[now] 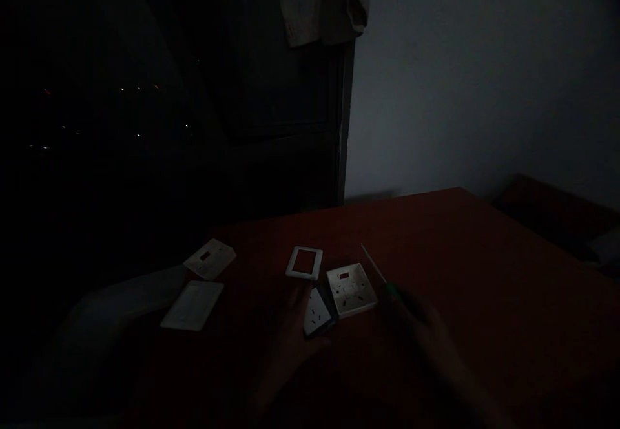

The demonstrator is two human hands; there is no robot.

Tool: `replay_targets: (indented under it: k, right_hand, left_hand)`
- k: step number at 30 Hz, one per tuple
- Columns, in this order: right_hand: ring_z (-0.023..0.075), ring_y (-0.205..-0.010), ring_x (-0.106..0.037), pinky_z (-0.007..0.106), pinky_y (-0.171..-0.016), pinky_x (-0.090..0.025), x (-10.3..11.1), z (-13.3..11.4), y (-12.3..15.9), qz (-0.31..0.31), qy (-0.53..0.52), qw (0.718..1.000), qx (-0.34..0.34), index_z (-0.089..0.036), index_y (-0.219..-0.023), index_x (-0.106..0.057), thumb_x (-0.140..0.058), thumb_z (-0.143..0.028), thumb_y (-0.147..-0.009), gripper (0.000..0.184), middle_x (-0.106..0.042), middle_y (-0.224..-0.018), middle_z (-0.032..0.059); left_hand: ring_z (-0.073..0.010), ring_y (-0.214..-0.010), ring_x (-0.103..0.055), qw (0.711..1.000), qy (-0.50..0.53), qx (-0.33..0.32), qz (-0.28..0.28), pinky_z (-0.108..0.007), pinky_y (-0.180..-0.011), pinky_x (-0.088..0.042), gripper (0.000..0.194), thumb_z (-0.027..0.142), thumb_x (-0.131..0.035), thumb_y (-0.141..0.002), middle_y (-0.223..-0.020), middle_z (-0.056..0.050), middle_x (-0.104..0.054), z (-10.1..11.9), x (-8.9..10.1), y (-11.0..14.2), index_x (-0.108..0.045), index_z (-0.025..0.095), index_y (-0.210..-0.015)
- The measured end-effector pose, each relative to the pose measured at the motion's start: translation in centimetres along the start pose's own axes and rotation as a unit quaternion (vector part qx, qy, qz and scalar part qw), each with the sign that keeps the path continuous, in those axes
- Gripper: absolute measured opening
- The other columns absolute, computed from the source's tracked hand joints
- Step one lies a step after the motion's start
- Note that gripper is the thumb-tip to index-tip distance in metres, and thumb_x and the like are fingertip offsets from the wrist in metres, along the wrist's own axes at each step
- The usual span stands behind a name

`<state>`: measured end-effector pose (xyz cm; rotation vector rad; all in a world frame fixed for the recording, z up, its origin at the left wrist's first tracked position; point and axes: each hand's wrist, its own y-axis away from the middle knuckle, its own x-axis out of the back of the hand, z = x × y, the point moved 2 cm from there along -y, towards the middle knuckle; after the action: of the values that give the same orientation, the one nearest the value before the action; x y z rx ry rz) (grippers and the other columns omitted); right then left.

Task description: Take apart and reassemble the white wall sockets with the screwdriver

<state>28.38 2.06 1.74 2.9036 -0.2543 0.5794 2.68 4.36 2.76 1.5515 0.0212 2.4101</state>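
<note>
My left hand bare, its thumb slim and soft-edged through my remote camera, my right hand equally bare, its outline blurred by shadow, left forearm and right forearm uncovered where I can see them, both fading into darkness

dim room | pale wall | red-brown table | probably dark window

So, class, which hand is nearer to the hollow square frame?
The left hand: it is at the socket insert, just on the near side of the frame. The right hand, holding the screwdriver, is farther right.
</note>
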Motion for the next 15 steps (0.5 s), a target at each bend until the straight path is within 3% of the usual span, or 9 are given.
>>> replay_targets:
  k: [4, 8, 15]
  right_hand:
    - [0.0289, -0.112, -0.061, 0.042, -0.094, -0.048, -1.2, 0.1, -2.4, -0.025, -0.028, 0.999, 0.004, -0.013, -0.127, -0.056, -0.051, -0.052, -0.084, 0.058, -0.064, -0.125, 0.0125]
    - [0.0292, -0.105, -0.065, 0.04, -0.088, -0.052, -2.7, 0.6, -4.3, -0.019, -0.01, 0.999, 0.027, -0.014, -0.122, -0.06, -0.054, -0.05, -0.081, 0.054, -0.068, -0.117, 0.0117]
    - [0.028, -0.108, -0.063, 0.041, -0.093, -0.049, -3.7, 1.2, -4.6, -0.04, 0.01, 0.996, 0.084, -0.015, -0.123, -0.06, -0.055, -0.033, -0.08, 0.047, -0.066, -0.121, 0.0109]
  left_hand:
    - [-0.0331, -0.134, -0.037, 1.0, -0.01, 0.011, -0.004, -0.048, -0.109, -0.032, 0.087, 0.034, -0.072, -0.066, -0.149, -0.011, -0.036, -0.3, -0.5, -0.2, -0.033, 0.023, -0.143]
    - [-0.0326, -0.134, -0.037, 1.0, -0.011, 0.001, 0.02, -0.048, -0.109, -0.031, 0.086, 0.036, -0.072, -0.067, -0.148, -0.009, -0.038, -1.3, -1.0, -0.3, -0.033, 0.027, -0.143]
    - [-0.0295, -0.134, -0.036, 0.998, 0.033, -0.008, 0.056, -0.045, -0.108, -0.033, 0.077, 0.037, -0.068, -0.072, -0.149, -0.007, -0.035, -1.9, 0.2, -0.2, -0.036, 0.027, -0.141]
